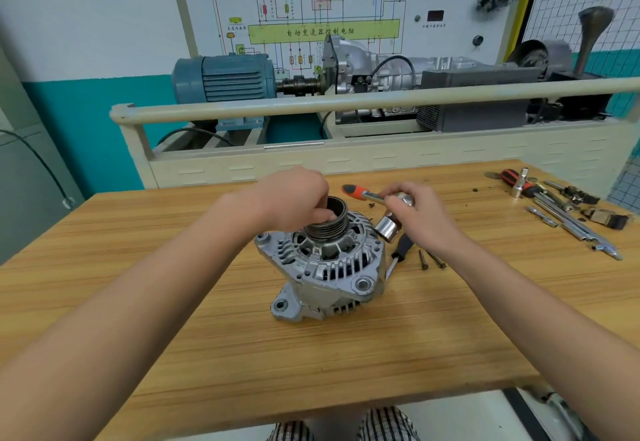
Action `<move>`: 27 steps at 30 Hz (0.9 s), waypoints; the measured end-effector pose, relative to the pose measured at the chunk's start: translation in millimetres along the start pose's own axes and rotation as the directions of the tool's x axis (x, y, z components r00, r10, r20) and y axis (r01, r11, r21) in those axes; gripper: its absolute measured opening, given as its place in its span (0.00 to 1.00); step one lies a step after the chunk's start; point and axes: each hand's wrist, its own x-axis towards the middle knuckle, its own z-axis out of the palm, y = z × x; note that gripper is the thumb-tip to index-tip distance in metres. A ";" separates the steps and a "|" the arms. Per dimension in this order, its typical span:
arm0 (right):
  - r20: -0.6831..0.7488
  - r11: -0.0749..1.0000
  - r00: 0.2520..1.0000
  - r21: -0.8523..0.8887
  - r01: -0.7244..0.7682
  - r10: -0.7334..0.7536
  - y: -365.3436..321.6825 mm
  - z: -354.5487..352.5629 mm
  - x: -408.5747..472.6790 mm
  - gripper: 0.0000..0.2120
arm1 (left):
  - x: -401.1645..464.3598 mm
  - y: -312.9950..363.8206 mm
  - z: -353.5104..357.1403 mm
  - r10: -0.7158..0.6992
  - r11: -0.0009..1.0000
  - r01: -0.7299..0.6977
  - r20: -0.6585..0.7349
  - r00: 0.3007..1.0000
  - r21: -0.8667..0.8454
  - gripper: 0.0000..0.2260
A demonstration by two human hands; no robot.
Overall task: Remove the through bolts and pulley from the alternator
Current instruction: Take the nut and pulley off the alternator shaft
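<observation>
Open wood in front, clutter on the right

The wooden desk (214,354) lies bare near the person; two dark loose bolts (431,259) and a black-handled screwdriver (398,253) crowd the silver alternator's (325,267) right side.

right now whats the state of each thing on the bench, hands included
alternator: upright on the table, pulley end up
pulley: on the alternator, gripped
left hand: fingers curled on the pulley rim
right hand: holding the ratchet
ratchet: lifted, socket fitted, off to the pulley's right
two bolts: out, lying loose on the table
screwdriver: lying by the alternator
</observation>
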 end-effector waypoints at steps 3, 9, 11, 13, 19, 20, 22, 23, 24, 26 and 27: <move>0.025 0.998 1.000 -0.061 -0.016 0.017 12.2 -0.3 -4.6 0.08 | -1.0 2.7 4.3 -0.012 0.995 0.018 -0.060 0.998 0.100 0.18; 0.182 0.983 0.983 -0.184 0.019 0.015 33.7 6.5 -23.7 0.16 | -0.5 3.9 6.2 -0.174 0.975 0.161 -0.076 0.982 -0.152 0.19; 0.216 0.969 0.976 -0.245 0.034 0.021 37.4 12.1 -29.7 0.18 | -3.4 2.1 5.2 -0.221 0.919 0.188 -0.058 0.974 -0.347 0.14; 0.225 0.966 0.974 -0.256 0.029 0.030 39.2 16.8 -34.4 0.18 | -6.7 -0.3 2.2 -0.243 0.887 0.192 -0.069 0.968 -0.421 0.11; 0.291 0.954 0.954 -0.300 0.016 0.076 46.4 22.0 -38.6 0.21 | -3.3 -1.0 -10.6 -0.162 0.901 0.165 0.041 0.986 -0.402 0.11; 0.295 0.958 0.951 -0.285 0.001 0.087 48.1 23.7 -39.8 0.21 | -2.1 -0.9 -11.0 -0.158 0.907 0.160 0.039 0.987 -0.389 0.11; 0.303 0.963 0.947 -0.269 -0.023 0.107 51.2 25.8 -40.0 0.22 | -0.7 -1.7 -9.7 -0.137 0.922 0.141 0.035 0.990 -0.361 0.11; 0.312 0.963 0.943 -0.269 -0.027 0.113 52.3 25.8 -38.3 0.22 | -0.8 -2.6 -8.8 -0.118 0.933 0.124 0.038 0.992 -0.339 0.12; 0.331 0.964 0.936 -0.265 -0.032 0.122 52.9 24.6 -36.1 0.23 | -1.4 -3.3 -7.6 -0.094 0.946 0.101 0.039 0.995 -0.307 0.11; 0.412 0.971 0.897 -0.230 -0.070 0.162 49.9 18.5 -30.3 0.26 | -3.0 -4.9 -4.1 -0.055 0.966 0.059 0.019 0.998 -0.252 0.11; 0.470 0.973 0.860 -0.203 -0.114 0.199 47.2 13.3 -26.9 0.29 | -4.6 -5.4 -2.0 -0.047 0.971 0.047 0.006 0.999 -0.236 0.11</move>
